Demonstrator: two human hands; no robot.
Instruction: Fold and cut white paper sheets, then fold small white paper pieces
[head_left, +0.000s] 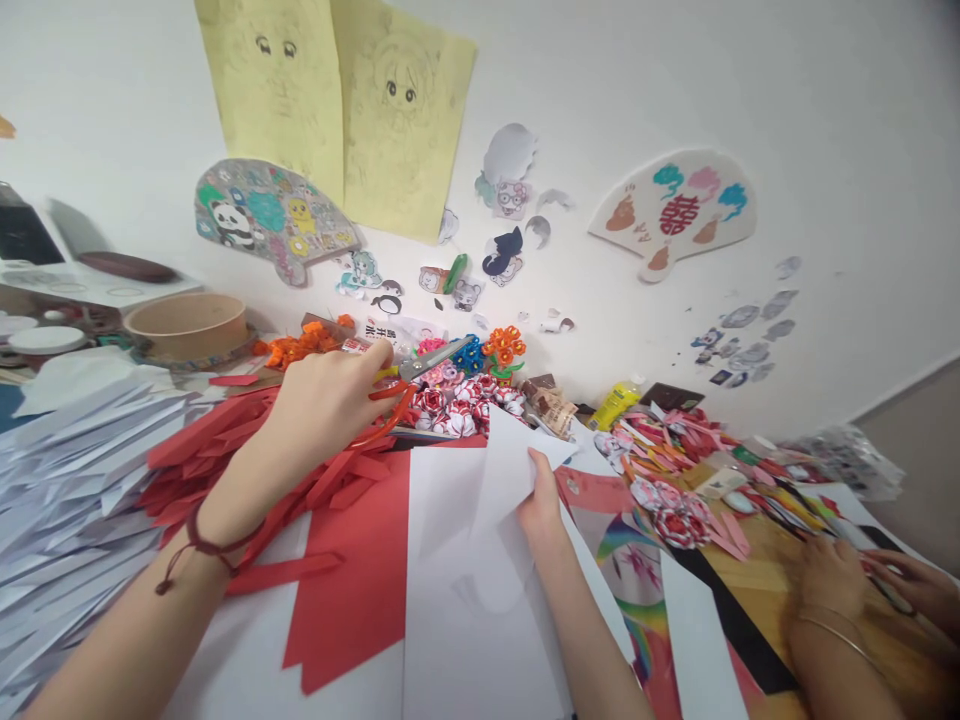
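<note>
My left hand (319, 400), with a dark cord bracelet at the wrist, grips scissors (431, 362) with orange and yellow handles, their blades pointing right. In my right hand (541, 495) a white sheet of paper (506, 475) is pinched near its edge, its upper part lifted. Beneath it lie white paper (450, 630) and red sheets (352, 580). Cut red paper strips (217, 440) are heaped beside my left hand. Many cut white strips (82, 530) cover the left side.
Folded red-and-white paper flowers (457, 410) stand by the wall. A round tan container (187, 325) is at the back left. A yellow bottle (616, 403) lies at the back. Another person's hands (829, 575) work at the right among paper scraps.
</note>
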